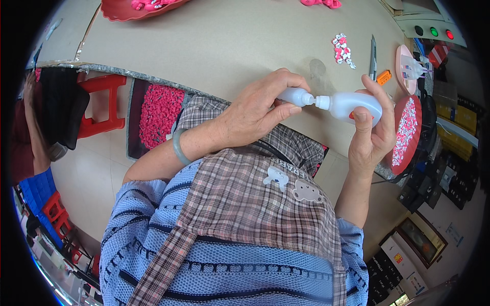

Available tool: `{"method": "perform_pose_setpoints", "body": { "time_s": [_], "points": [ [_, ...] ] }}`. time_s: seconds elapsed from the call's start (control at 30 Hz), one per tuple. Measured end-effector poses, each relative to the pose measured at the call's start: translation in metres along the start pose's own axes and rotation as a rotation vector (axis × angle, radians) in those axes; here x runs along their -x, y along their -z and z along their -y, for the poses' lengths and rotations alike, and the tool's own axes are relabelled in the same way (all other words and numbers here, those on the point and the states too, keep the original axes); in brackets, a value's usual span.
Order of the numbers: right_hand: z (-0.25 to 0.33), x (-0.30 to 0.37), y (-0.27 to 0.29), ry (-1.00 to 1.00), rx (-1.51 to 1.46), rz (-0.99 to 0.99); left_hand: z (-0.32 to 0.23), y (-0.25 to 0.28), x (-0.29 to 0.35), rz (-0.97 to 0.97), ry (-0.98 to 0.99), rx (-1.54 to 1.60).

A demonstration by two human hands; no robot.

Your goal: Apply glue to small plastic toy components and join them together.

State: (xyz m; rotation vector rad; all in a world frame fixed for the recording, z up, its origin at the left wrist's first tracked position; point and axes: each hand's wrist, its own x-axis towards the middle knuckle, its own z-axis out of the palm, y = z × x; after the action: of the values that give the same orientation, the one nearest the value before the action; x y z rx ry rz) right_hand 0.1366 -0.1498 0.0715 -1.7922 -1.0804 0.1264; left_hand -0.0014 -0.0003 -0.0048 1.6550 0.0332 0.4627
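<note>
My left hand [263, 102] is closed around a small white plastic bottle [294, 95] lying sideways, its neck toward the right. My right hand [375, 135] grips a larger translucent white bottle [343, 103], also tilted on its side, its white neck pointing left. The two bottle mouths face each other almost end to end above the table's near edge; whether they touch is hard to tell. A damp-looking dark patch [317, 69] marks the tabletop just beyond the bottles.
Beyond my hands lie small pink-and-white pieces [343, 51], a thin blade-like tool [373, 56] and an orange object [384, 77]. At right are a pink tray [401, 55] and a red tray [417, 115]. A dark bin [133, 120] stands below the table, near a red stool [109, 84].
</note>
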Motion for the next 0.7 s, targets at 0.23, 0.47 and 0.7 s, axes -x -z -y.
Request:
{"method": "perform_pose_setpoints", "body": {
  "time_s": [0.23,0.47,0.7],
  "points": [
    [0.0028,-0.0006,0.0010,-0.013,0.006,0.023,-0.0011,0.0014,-0.0003,0.006,0.007,-0.015],
    [0.0023,-0.0023,0.0002,0.000,0.014,0.015,0.0000,0.0009,0.0000,0.002,-0.002,0.000],
    [0.0027,-0.0017,0.0002,-0.013,0.004,0.027,0.0005,0.0013,0.0009,0.006,-0.008,0.000]
  ]
}}
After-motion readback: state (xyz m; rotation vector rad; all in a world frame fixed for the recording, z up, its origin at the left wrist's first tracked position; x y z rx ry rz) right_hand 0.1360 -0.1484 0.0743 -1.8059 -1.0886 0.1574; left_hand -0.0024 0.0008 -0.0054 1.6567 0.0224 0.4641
